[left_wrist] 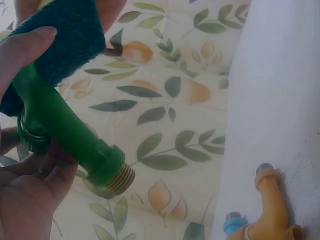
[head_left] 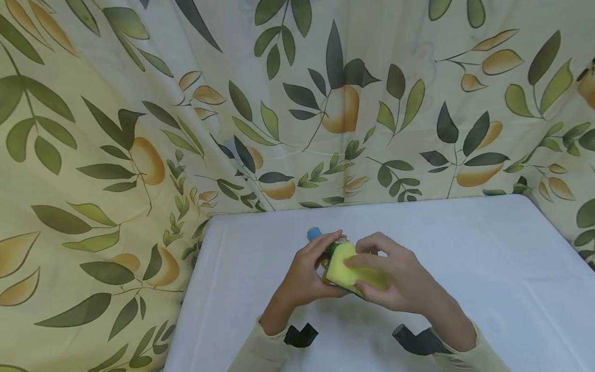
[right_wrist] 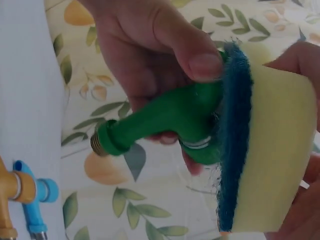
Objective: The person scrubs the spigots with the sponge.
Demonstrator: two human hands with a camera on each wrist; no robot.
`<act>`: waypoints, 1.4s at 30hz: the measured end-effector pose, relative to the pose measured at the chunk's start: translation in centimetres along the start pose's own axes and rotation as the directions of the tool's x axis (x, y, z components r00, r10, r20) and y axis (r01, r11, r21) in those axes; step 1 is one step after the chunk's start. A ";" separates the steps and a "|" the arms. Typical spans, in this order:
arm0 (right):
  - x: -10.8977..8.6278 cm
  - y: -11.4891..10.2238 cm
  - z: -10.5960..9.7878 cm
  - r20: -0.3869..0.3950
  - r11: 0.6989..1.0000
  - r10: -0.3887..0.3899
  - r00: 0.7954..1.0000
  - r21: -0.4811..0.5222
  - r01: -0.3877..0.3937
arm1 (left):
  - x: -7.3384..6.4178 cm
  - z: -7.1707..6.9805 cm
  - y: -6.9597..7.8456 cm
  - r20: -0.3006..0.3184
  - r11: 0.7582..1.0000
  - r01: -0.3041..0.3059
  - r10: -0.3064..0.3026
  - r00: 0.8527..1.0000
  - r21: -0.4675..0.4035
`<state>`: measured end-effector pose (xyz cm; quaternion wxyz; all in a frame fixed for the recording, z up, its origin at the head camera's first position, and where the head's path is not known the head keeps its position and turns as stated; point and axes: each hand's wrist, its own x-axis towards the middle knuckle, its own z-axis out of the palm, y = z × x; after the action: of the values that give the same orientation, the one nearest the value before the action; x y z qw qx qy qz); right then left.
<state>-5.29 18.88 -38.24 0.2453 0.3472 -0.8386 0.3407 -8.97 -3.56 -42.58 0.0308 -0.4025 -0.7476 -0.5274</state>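
My left hand (head_left: 304, 271) grips a green plastic tap (right_wrist: 165, 112), fingers beneath it and thumb over its top. A threaded metal end (left_wrist: 121, 181) sticks out beyond the hand. Between my right hand's (head_left: 402, 274) thumb and fingers is a yellow sponge (right_wrist: 277, 145) with a blue-green scouring side (right_wrist: 236, 135). That rough face lies against the green tap's body and covers part of it. In the left wrist view the left thumb overlaps the scouring side. From the head, the sponge and hands hide most of the tap.
On the white table (head_left: 465, 248) lie an orange-yellow tap (left_wrist: 272, 205) and a blue tap (right_wrist: 33, 197), side by side just beyond the hands. A leaf-and-fruit patterned curtain (head_left: 297, 103) hangs behind and left of the table. Dark straps (head_left: 418, 341) sit at both wrists.
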 end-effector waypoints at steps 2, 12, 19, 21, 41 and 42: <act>0.0 0.0 -0.1 -0.016 0.999 0.033 0.999 -0.029 -0.033 | 0.0 0.0 -0.1 0.001 1.000 -0.002 0.002 1.000 -0.001; -0.8 -0.5 0.1 -0.010 0.998 0.050 0.999 -0.031 -0.050 | 0.1 0.1 -0.1 -0.053 0.990 -0.038 0.045 0.998 0.133; -0.6 -0.9 0.4 -0.053 0.999 0.041 0.998 -0.026 -0.043 | 0.0 0.2 -0.1 -0.081 0.986 -0.053 0.066 0.994 0.156; -0.7 -0.8 0.4 -0.056 0.999 0.028 0.998 -0.033 -0.030 | 0.0 0.2 -0.2 -0.093 0.987 -0.055 0.070 0.993 0.152; -0.4 -1.4 1.3 -0.067 0.975 0.158 0.985 -0.146 -0.167 | -0.1 -0.5 0.0 -0.078 0.970 -0.007 0.027 0.997 0.243; -0.4 -1.3 1.3 -0.067 0.973 0.162 0.984 -0.157 -0.171 | -0.1 -0.6 0.0 -0.083 0.969 0.010 0.011 0.996 0.247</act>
<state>-4.28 17.39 -38.81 0.2658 0.2450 -0.8829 0.2998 -9.16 -4.07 -42.33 0.1124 -0.3733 -0.8054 -0.4465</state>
